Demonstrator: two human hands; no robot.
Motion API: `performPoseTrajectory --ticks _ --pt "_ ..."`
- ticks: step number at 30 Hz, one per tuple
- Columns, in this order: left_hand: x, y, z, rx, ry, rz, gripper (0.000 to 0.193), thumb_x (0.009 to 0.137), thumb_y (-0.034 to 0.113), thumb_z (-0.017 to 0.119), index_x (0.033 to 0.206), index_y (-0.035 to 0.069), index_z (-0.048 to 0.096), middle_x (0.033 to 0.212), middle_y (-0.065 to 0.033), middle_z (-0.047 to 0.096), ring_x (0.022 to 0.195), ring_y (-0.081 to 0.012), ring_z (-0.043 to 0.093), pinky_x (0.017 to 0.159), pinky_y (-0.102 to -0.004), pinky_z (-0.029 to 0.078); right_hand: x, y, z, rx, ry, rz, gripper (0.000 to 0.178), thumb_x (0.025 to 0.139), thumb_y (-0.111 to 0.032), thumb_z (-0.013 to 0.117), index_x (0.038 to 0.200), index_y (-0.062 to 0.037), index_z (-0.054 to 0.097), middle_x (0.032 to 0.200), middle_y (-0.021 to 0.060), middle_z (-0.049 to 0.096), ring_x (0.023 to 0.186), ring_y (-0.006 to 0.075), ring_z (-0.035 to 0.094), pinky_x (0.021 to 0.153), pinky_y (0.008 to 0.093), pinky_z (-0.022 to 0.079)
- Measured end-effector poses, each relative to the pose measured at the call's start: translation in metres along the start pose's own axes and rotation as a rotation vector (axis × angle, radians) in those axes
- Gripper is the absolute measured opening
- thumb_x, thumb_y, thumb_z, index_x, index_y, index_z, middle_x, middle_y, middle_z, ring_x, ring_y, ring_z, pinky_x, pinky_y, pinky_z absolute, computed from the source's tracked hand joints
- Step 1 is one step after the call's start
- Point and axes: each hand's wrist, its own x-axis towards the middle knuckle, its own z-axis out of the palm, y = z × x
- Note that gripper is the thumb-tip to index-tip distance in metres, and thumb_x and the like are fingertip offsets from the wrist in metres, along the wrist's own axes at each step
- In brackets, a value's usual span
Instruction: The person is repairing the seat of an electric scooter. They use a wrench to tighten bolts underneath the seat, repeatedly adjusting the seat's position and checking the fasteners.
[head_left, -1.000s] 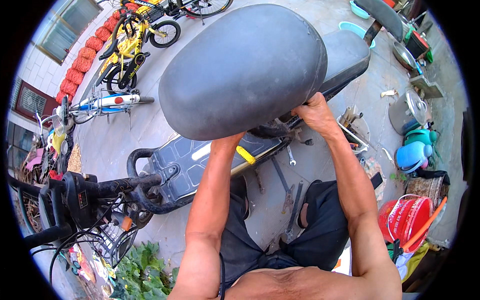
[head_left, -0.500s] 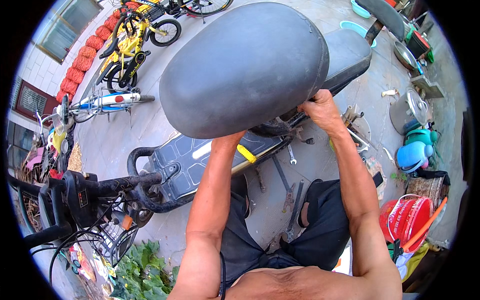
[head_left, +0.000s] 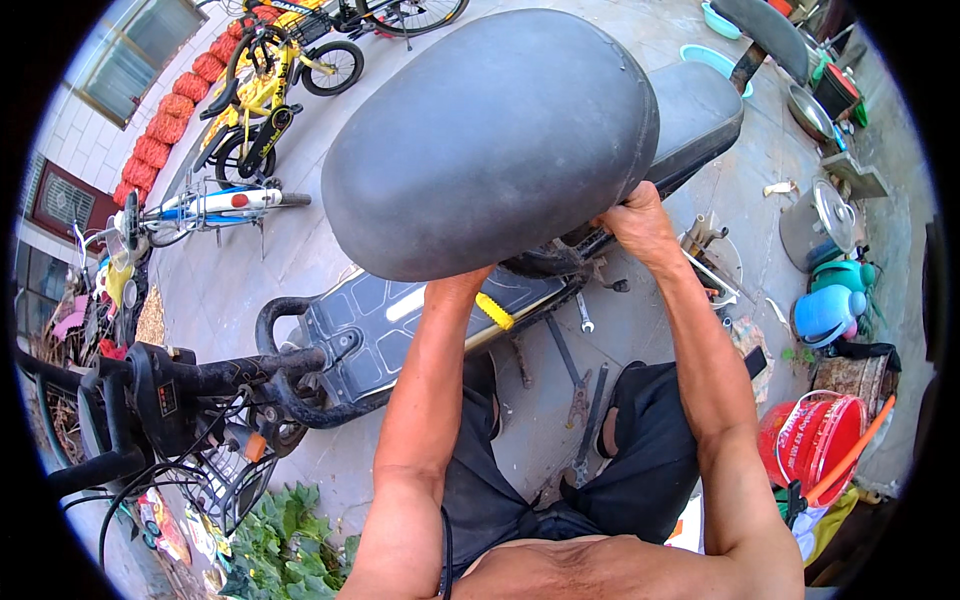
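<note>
A large dark-grey padded scooter seat (head_left: pixel 480 140) stands over the frame of an electric scooter and covers much of what lies beneath. My left hand (head_left: pixel 460 282) reaches under its near edge; the wrist shows, but the fingers are hidden. At the seat's right lower edge, my right hand (head_left: pixel 640 222) is closed, its fingers curled at the underside; what they grip is hidden. Below the seat runs the scooter's footboard (head_left: pixel 375 335), with a yellow ribbed grip (head_left: pixel 494 310) beside my left forearm. Behind the seat is a second black seat (head_left: pixel 700 105).
A wrench (head_left: pixel 585 313) and long metal tools (head_left: pixel 590 425) lie on the ground before my feet. The scooter's handlebar (head_left: pixel 110 450) is at left. A red bucket (head_left: pixel 815 440), a blue jug (head_left: pixel 828 312) and a lidded metal pot (head_left: pixel 815 225) stand at right. Bicycles (head_left: pixel 260 110) are parked far left.
The seat has shifted very slightly downward and right. Both hands stay in nearly the same places beneath its edge.
</note>
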Motion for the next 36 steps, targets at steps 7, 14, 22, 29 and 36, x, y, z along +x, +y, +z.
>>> performPoseTrajectory --ticks 7,14,22,29,36 --pt "-0.001 -0.003 0.001 0.045 -0.036 -0.023 0.038 0.082 0.025 0.063 0.116 0.011 0.057 0.116 -0.0110 0.058 0.109 -0.0298 0.050 0.092 -0.0423 0.037 0.004 -0.002 -0.005 -0.030 -0.044 -0.026 0.010 0.078 0.000 0.059 0.083 0.0027 0.067 0.067 0.0020 0.063 0.062 0.0086 0.055 0.057 0.0255 0.045" --pt "0.001 0.005 -0.003 0.049 -0.013 -0.013 0.035 0.082 0.023 0.063 0.114 0.010 0.058 0.113 -0.0114 0.059 0.106 -0.0297 0.052 0.089 -0.0417 0.039 0.010 0.004 -0.009 0.013 0.026 -0.128 0.008 0.079 -0.003 0.062 0.082 0.0027 0.067 0.066 0.0007 0.061 0.060 0.0078 0.052 0.055 0.0249 0.044" --pt "-0.002 0.000 0.000 0.064 0.036 0.021 0.032 0.081 0.020 0.062 0.111 0.010 0.060 0.110 -0.0119 0.060 0.103 -0.0306 0.053 0.087 -0.0426 0.040 0.004 0.003 0.007 0.143 -0.068 0.090 0.009 0.080 -0.007 0.064 0.081 0.0014 0.067 0.066 0.0021 0.062 0.054 0.0070 0.051 0.049 0.0230 0.040" --pt "0.004 -0.006 0.004 0.174 0.041 0.139 0.035 0.081 0.020 0.064 0.113 0.008 0.059 0.112 -0.0134 0.059 0.107 -0.0323 0.052 0.090 -0.0429 0.039 -0.002 -0.002 0.006 -0.004 -0.072 0.086 0.017 0.083 -0.015 0.063 0.083 0.0023 0.067 0.067 0.0033 0.062 0.055 0.0062 0.051 0.049 0.0226 0.040" --pt "0.000 -0.031 0.010 0.363 0.046 0.313 0.037 0.080 0.020 0.065 0.115 0.007 0.058 0.113 -0.0138 0.059 0.106 -0.0332 0.053 0.090 -0.0429 0.040 -0.012 0.022 0.038 0.178 -0.045 0.098 0.021 0.087 -0.020 0.060 0.093 -0.0017 0.068 0.066 0.0025 0.060 0.058 0.0072 0.052 0.052 0.0216 0.041"
